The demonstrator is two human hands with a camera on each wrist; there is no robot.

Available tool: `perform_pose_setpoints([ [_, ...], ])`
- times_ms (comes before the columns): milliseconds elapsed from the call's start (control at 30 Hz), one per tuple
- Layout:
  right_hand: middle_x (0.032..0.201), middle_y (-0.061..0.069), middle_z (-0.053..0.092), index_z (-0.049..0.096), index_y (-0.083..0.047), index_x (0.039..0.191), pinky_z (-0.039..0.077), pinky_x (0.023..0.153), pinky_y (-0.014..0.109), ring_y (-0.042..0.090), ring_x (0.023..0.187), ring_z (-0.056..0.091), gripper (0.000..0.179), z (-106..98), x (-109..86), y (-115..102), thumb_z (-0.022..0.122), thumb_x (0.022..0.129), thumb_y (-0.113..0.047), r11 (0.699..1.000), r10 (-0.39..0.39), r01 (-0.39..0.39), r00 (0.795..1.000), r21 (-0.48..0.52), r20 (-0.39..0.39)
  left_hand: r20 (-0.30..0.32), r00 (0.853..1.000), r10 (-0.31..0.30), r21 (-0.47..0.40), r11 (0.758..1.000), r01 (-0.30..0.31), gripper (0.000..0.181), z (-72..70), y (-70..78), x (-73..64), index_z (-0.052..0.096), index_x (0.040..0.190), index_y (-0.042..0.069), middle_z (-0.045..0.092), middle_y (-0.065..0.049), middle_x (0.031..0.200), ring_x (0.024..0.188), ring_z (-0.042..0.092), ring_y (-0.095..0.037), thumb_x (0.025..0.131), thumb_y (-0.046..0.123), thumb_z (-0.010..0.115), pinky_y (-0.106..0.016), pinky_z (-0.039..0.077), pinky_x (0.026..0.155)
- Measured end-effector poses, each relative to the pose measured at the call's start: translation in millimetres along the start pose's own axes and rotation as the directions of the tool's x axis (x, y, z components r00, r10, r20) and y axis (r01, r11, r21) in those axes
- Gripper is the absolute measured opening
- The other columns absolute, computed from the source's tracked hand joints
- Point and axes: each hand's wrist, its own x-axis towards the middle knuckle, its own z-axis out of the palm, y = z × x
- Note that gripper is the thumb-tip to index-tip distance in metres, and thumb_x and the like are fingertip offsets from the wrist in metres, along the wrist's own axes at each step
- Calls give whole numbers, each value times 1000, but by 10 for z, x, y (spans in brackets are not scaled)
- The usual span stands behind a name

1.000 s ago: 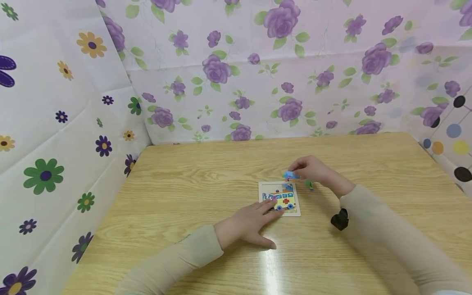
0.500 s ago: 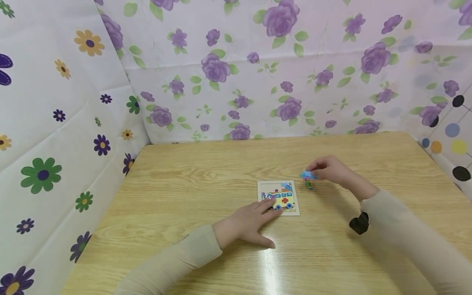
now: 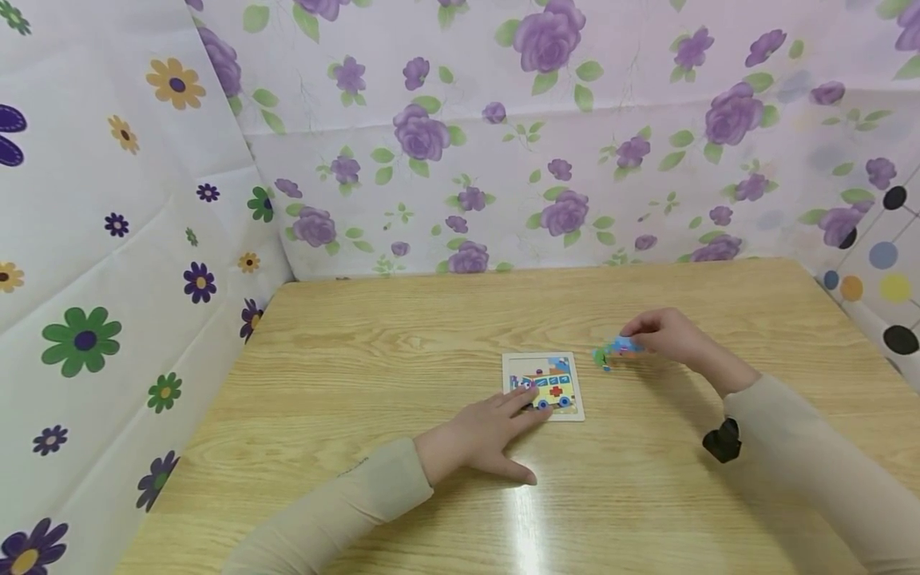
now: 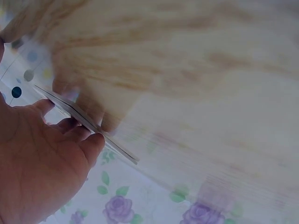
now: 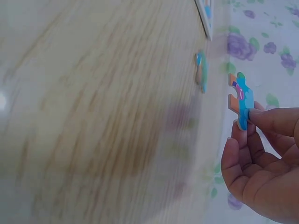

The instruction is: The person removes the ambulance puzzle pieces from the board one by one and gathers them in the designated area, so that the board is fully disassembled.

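Observation:
A small jigsaw puzzle with a yellow ambulance picture in a white frame (image 3: 579, 399) lies on the wooden table. My left hand (image 3: 489, 435) rests with spread fingers on its lower left part; in the left wrist view the frame's thin edge (image 4: 79, 114) shows beyond the fingers. The upper left of the puzzle is bare of pieces. Between thumb and fingers my right hand (image 3: 668, 335) pinches a blue jigsaw piece (image 5: 245, 100) with an orange edge, held above the table. A green jigsaw piece (image 3: 600, 358) lies on the table just right of the frame.
The wooden table (image 3: 374, 335) reaches back to a cloth with purple roses (image 3: 424, 136). Another flowered cloth (image 3: 144, 263) hangs along the left side. A black device (image 3: 722, 441) sits by the right sleeve.
My right hand has moved right with the blue jigsaw piece, from above the frame's upper right corner to beyond the green piece. The left hand stays on the puzzle.

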Motion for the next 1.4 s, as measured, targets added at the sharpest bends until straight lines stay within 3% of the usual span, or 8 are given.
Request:
perform_pose_setpoints([
  [500,102,18,66,65,6,108,49,72,33,23,90,59,22,-37,-17,183,50,95,-6,999,24,-23,1000,-41,20,10,1000,-5,-39,999,6,92,-53,19,-39,17,154,27,7,-4,161,148,9,-19,82,67,57,-36,19,118],
  [1033,106,22,65,68,4,102,46,73,31,27,93,58,19,27,55,279,55,93,-5,995,18,-18,1000,-98,-3,3,1000,0,-17,1000,0,92,-37,17,-27,15,154,27,7,-5,161,148,9,-20,82,68,55,-36,19,118],
  [1400,102,19,65,66,5,108,42,62,30,19,74,50,23,4,29,291,52,95,-6,995,48,-45,998,-87,32,5,1000,3,-16,1000,-3,92,-44,16,-28,15,154,27,7,-5,161,148,9,-21,82,68,55,-37,19,118],
])
